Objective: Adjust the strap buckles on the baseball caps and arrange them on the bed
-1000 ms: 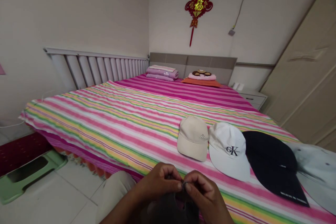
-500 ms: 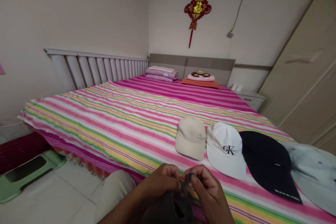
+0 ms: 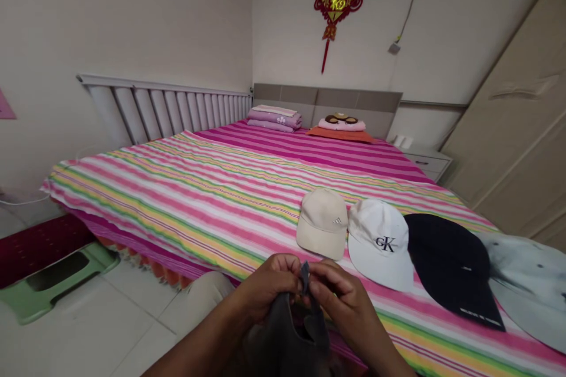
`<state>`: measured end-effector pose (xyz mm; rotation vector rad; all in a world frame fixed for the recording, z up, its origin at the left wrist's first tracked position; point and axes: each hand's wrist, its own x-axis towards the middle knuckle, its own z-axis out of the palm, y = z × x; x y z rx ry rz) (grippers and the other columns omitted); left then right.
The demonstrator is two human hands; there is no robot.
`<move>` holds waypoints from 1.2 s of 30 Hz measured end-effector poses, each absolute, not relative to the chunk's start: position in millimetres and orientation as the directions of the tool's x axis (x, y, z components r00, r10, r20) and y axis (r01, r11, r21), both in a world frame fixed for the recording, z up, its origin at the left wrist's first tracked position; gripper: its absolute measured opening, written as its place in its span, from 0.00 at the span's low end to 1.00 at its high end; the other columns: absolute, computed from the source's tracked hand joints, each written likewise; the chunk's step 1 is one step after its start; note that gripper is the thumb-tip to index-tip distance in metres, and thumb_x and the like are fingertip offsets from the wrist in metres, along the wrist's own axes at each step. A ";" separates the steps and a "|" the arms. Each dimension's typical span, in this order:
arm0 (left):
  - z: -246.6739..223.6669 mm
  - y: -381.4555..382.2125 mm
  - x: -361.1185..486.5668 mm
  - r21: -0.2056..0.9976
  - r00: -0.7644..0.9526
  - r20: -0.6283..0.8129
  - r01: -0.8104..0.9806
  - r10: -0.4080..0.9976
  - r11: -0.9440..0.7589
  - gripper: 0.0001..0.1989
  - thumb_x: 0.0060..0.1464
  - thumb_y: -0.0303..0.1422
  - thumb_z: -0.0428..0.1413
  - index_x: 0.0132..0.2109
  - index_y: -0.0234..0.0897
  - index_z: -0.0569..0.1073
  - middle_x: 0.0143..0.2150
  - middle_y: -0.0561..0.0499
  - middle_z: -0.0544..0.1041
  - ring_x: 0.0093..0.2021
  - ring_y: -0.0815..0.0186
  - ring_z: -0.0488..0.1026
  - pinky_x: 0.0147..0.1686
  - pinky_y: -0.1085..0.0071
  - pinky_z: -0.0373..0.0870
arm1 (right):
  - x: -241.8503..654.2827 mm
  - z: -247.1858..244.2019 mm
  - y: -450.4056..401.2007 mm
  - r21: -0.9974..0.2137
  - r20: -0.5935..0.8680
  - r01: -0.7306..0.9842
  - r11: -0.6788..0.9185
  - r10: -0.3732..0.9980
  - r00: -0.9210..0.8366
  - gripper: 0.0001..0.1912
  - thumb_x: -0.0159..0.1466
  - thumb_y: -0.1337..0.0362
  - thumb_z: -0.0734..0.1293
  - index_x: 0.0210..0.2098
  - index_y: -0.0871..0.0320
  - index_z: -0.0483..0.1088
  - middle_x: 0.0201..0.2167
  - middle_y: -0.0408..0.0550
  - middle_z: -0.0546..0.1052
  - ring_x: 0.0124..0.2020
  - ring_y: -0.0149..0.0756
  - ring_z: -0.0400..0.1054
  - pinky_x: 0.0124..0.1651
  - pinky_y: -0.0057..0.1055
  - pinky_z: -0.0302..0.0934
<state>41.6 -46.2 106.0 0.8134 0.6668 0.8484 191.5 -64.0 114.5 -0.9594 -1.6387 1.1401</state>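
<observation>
Low in the view, over the bed's near edge, I hold a dark grey cap (image 3: 283, 341) by the narrow strap (image 3: 305, 275) at its opening. My left hand (image 3: 276, 283) pinches the strap from the left, thumb and fingers closed. From the other side my right hand (image 3: 340, 294) closes its thumb and fingertips on the strap. The cap hangs below both hands, and its lower part runs out of view. Just beyond them lie a beige cap (image 3: 322, 222) and a white cap (image 3: 379, 241) with black letters. How the strap's ends are joined cannot be made out.
A black cap (image 3: 448, 268) and a pale grey-white cap (image 3: 528, 283) continue the row rightward on the striped bed sheet (image 3: 186, 200). Folded bedding (image 3: 275, 119) lies near the headboard (image 3: 287, 97). A green stool (image 3: 57, 283) stands on the tiled floor at left.
The cap and both hands have risen slightly in view, showing more of the cap's opening. The strap end now points up between my fingers. The whole scene has shifted a little with my head.
</observation>
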 end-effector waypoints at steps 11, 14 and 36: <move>107.2 -48.3 37.3 0.840 0.619 -0.194 -0.295 0.761 0.455 0.05 0.33 0.22 0.54 0.25 0.29 0.71 0.19 0.51 0.72 0.16 0.75 0.65 0.18 0.81 0.60 | 186.3 120.5 -64.6 -0.980 0.162 -0.173 0.096 0.891 -0.424 0.08 0.54 0.61 0.67 0.25 0.59 0.70 0.25 0.43 0.65 0.24 0.30 0.62 0.26 0.28 0.55; 110.0 -50.4 37.4 0.869 0.631 -0.161 -0.274 0.759 0.412 0.05 0.33 0.22 0.53 0.24 0.28 0.71 0.21 0.50 0.73 0.18 0.75 0.66 0.19 0.81 0.61 | 185.2 113.9 -64.8 -0.965 0.104 -0.263 -0.016 0.893 -0.439 0.09 0.54 0.60 0.68 0.26 0.60 0.68 0.21 0.42 0.66 0.21 0.27 0.60 0.24 0.25 0.50; 104.3 -48.1 33.4 0.902 0.619 -0.151 -0.232 0.771 0.363 0.04 0.28 0.21 0.52 0.19 0.32 0.66 0.12 0.55 0.68 0.12 0.76 0.62 0.12 0.81 0.52 | 182.5 96.4 -67.4 -0.848 0.140 -0.510 -0.145 0.867 -0.479 0.11 0.52 0.57 0.69 0.27 0.59 0.68 0.26 0.44 0.68 0.15 0.22 0.50 0.18 0.24 0.45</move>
